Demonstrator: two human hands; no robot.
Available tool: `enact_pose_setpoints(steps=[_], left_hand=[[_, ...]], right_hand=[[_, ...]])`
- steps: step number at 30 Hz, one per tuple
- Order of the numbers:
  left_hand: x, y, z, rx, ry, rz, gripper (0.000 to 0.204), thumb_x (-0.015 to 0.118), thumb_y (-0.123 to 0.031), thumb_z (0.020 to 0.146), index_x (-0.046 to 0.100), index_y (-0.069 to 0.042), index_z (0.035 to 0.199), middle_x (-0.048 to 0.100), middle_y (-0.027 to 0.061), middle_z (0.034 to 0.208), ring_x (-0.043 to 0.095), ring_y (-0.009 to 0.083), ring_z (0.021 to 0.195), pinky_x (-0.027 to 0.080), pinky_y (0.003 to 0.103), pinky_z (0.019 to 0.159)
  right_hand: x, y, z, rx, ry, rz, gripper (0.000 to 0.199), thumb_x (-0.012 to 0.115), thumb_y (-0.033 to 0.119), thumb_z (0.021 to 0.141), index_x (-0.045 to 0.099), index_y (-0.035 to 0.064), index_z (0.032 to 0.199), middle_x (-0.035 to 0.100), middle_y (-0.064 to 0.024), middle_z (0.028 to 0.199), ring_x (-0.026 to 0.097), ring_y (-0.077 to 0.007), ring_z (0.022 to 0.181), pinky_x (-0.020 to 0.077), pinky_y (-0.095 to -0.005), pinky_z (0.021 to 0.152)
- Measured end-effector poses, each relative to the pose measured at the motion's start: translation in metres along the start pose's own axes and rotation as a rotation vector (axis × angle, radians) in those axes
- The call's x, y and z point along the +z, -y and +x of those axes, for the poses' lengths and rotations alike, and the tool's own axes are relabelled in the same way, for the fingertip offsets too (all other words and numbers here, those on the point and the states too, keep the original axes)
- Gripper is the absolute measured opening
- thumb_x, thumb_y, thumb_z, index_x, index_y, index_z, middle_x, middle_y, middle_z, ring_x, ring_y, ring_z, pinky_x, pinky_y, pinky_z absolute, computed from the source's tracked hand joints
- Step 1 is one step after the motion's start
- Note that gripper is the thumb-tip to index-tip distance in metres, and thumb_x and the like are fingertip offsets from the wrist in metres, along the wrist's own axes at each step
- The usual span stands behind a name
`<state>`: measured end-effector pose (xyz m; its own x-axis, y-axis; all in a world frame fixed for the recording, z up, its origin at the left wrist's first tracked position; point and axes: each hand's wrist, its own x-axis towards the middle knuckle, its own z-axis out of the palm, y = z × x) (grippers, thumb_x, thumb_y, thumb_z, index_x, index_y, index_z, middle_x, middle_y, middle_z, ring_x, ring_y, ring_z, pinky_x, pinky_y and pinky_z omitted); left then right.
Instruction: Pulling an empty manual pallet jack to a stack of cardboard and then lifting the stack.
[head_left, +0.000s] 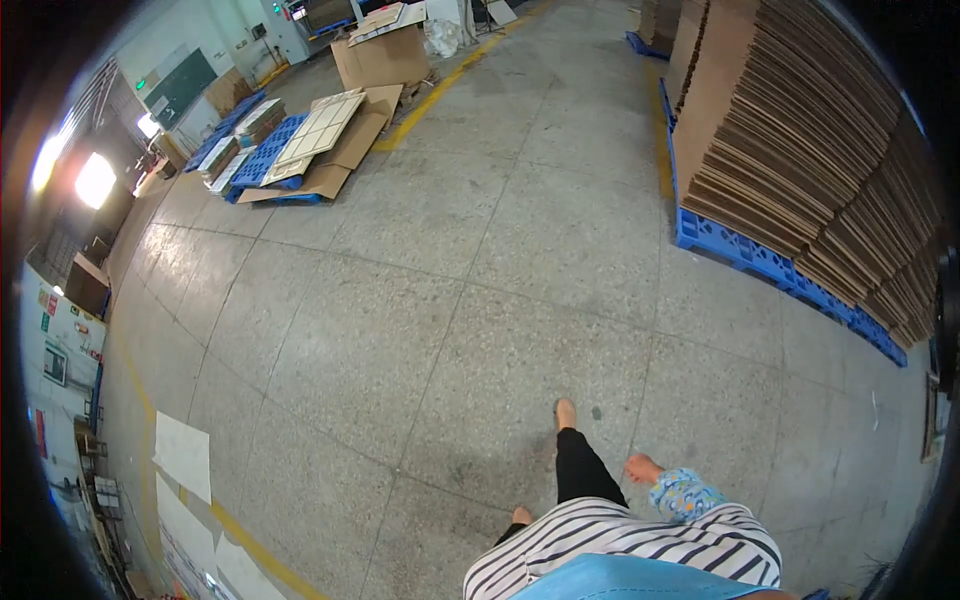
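Observation:
My right hand hangs beside my right leg, above the floor, at the end of a blue patterned sleeve cover. Its fingers look curled together, and nothing shows in them. My left hand is out of sight. Below me are my striped top, a blue apron and a black trouser leg, with one foot set ahead of the other.
Tall stacks of flat cardboard stand on blue pallets at the right. Far left, a blue pallet carries boards and cardboard. A large carton stands behind it. White sheets lie lower left near a yellow floor line.

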<state>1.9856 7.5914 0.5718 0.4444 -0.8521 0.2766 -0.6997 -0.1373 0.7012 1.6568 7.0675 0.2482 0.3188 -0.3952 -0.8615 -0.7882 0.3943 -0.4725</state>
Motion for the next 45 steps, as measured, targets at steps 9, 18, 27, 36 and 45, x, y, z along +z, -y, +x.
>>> enact_pose_setpoints(steps=[9,18,27,36,45], left_hand=[[0.045,-0.034,0.218,-1.275,-1.152,-0.687,0.045,0.051,-0.054,0.081,0.044,-0.012,0.066,0.043,0.0051,0.053,0.043,0.0181,0.048,0.039,0.032,0.050],[0.043,-0.080,0.447,-1.317,-1.361,-0.528,0.041,0.054,-0.045,0.083,0.047,-0.010,0.063,0.046,0.0031,0.052,0.045,0.0148,0.044,0.037,0.028,0.044],[-0.024,-0.046,0.643,-1.343,-1.381,-0.451,0.043,0.060,-0.048,0.077,0.048,-0.009,0.063,0.047,0.0033,0.053,0.048,0.0148,0.042,0.039,0.030,0.041],[-0.020,0.007,0.842,-1.376,-1.411,-0.054,0.050,0.059,-0.046,0.078,0.054,0.001,0.063,0.053,0.0101,0.056,0.053,0.0232,0.048,0.040,0.036,0.047],[0.018,0.003,1.080,-1.810,-1.001,0.682,0.065,0.048,-0.057,0.080,0.065,0.006,0.081,0.063,0.0237,0.083,0.060,0.0382,0.081,0.045,0.046,0.071]], right_hand=[[-0.197,0.228,0.110,-0.420,-0.015,-0.325,0.018,0.051,0.020,0.079,0.058,0.0044,0.074,0.057,-0.0070,0.063,0.056,-0.0173,0.052,0.0458,-0.0306,0.047],[-0.275,0.626,0.077,-0.739,-0.015,0.075,0.020,0.051,0.023,0.085,0.057,0.0036,0.080,0.059,-0.0054,0.067,0.056,-0.0122,0.054,0.0447,-0.0268,0.049],[-0.345,0.718,0.140,-0.473,0.097,-0.191,0.021,0.052,0.022,0.081,0.058,0.0037,0.072,0.057,-0.0059,0.060,0.054,-0.0145,0.049,0.0440,-0.0287,0.045],[-0.505,0.760,0.217,-0.564,0.147,-0.436,0.020,0.050,0.017,0.073,0.055,-0.0024,0.072,0.057,-0.0159,0.065,0.060,-0.0260,0.049,0.0463,-0.0365,0.041],[-0.618,1.064,0.364,-0.410,-0.108,-0.257,0.019,0.048,0.014,0.075,0.053,-0.0033,0.070,0.057,-0.0144,0.062,0.058,-0.0247,0.045,0.0443,-0.0355,0.039]])
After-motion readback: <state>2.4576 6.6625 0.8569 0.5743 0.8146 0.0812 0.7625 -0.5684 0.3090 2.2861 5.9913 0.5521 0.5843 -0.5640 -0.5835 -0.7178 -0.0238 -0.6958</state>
